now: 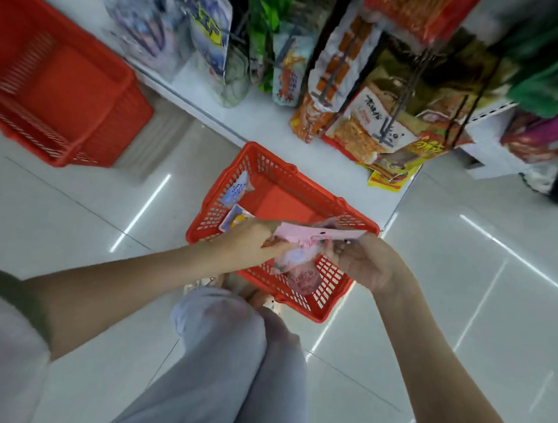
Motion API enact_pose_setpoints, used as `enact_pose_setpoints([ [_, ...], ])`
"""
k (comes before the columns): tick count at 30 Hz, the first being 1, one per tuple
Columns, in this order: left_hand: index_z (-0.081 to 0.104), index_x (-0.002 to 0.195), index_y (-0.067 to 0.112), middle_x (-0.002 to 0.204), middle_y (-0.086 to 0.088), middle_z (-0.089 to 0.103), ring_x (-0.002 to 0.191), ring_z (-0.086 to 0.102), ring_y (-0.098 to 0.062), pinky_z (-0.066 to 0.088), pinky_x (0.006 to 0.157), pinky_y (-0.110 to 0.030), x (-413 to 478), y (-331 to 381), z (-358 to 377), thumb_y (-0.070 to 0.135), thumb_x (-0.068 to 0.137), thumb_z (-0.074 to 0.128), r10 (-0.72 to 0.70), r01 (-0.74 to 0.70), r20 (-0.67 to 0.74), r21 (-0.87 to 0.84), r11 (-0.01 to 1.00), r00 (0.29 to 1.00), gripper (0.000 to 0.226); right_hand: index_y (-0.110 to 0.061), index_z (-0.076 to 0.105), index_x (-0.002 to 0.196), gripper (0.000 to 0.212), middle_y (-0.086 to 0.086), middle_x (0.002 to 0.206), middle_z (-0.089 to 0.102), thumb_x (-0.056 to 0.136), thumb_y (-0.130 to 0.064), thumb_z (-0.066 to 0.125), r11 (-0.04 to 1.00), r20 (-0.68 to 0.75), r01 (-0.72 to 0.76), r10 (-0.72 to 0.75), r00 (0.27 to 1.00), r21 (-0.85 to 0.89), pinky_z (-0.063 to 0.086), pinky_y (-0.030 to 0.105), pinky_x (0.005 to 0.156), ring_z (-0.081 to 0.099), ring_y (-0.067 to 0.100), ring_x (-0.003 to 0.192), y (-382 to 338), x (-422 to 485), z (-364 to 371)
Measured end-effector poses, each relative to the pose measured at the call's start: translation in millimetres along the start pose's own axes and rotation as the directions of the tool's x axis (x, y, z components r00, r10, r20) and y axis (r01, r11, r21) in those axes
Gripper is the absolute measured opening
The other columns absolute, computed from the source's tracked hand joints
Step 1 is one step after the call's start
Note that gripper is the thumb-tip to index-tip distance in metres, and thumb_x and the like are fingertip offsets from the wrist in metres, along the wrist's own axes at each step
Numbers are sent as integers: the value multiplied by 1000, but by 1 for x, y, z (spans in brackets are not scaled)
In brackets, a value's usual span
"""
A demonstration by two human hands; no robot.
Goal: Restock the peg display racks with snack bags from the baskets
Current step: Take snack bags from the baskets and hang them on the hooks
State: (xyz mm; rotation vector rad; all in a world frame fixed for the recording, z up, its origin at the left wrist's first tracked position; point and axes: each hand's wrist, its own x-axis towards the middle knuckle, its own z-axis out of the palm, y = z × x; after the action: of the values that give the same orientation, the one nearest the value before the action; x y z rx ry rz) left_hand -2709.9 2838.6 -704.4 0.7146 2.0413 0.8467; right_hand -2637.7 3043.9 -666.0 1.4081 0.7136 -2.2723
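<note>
Fingers (277, 245) of the left hand (250, 239) are curled round the left end of a pink snack bag (318, 236). The right hand (366, 265) pinches the bag's right end, its fingers bent in toward the palm. Both hands hold the bag by its flat pink top strip, which lies nearly level between them. The rest of the bag hangs below the strip, pale with a reddish picture. It is too blurred to tell whether it is one bag or several held together.

The bag is in the air just above the near part of a red basket (226, 191). This basket stands on the glossy white floor (75, 205), right in front of the person's legs (223, 355) in pale grey trousers. Inside it, against the left wall, lies a blue-and-white packet (236, 189). Just nearer is a packet with a yellow patch (236, 220), beside the left hand.

The basket's far corner reaches the edge of a white base shelf (260, 125). Above that shelf, snack bags hang in rows on dark wire pegs (400, 97): blue-and-white bags (210, 27) to the left, then green bags (266, 21), orange bags (335, 67) and brown-and-orange bags (391, 120) to the right. A second red basket (50, 76) stands well apart at the upper left, beside the same shelf.
</note>
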Motion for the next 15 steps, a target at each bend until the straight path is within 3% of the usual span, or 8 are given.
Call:
enact_pose_setpoints([
  [3,73,91,12,75,-9,71,65,59,-11,48,69,-37,-41,62,-47,66,81,56,-35,-4,-131,-287,958,991,57,0,70,77,34,16,73,69,86,-27,52,994,42,103,-102,994,-27,58,32,77,69,25,71,-22,-79,46],
  [6,67,77,0,67,-9,64,66,52,-12,40,65,-32,-83,116,-99,42,86,67,-147,65,-124,-506,860,981,44,-6,58,101,33,12,84,67,88,-37,55,903,100,309,-292,951,-298,55,28,80,65,22,80,-32,-152,97],
  [7,66,77,-5,68,-10,62,67,53,-15,39,65,-33,-96,133,-117,33,88,67,-182,80,-123,-571,817,976,39,-10,55,105,27,6,90,63,89,-32,60,764,120,400,-396,910,-506,52,18,75,61,17,82,-32,-171,114],
  [9,66,72,2,61,-1,65,55,57,-14,41,59,-29,-125,165,-151,25,89,67,-193,75,-116,-639,765,974,28,-14,53,103,27,-7,96,47,85,-24,70,302,213,480,-620,755,-823,43,7,73,52,11,88,-34,-205,148],
  [10,66,70,8,55,5,65,48,58,-7,42,55,-25,-142,185,-168,23,89,67,-183,63,-119,-649,758,976,24,-11,55,99,27,-9,94,41,82,-21,73,139,265,486,-693,670,-863,41,11,78,48,13,91,-36,-222,165],
  [11,64,70,10,50,8,64,44,57,-1,44,52,-22,-158,202,-183,17,90,65,-171,37,-142,-658,752,975,21,-7,58,93,24,-10,91,39,80,-18,75,64,301,500,-731,612,-863,41,20,83,46,16,92,-38,-238,180],
  [13,62,68,8,45,13,61,43,55,6,40,49,-9,-189,225,-209,4,91,60,-138,-39,-202,-684,728,970,23,-8,59,80,17,-7,86,45,79,-16,74,47,335,550,-749,571,-834,40,32,81,48,19,89,-44,-269,209],
  [15,63,70,8,48,14,62,46,55,7,39,50,-6,-215,242,-231,0,91,58,-111,-101,-252,-697,710,961,23,-11,61,77,12,3,82,60,81,-15,71,92,372,609,-716,590,-788,43,34,72,55,19,80,-46,-293,236],
])
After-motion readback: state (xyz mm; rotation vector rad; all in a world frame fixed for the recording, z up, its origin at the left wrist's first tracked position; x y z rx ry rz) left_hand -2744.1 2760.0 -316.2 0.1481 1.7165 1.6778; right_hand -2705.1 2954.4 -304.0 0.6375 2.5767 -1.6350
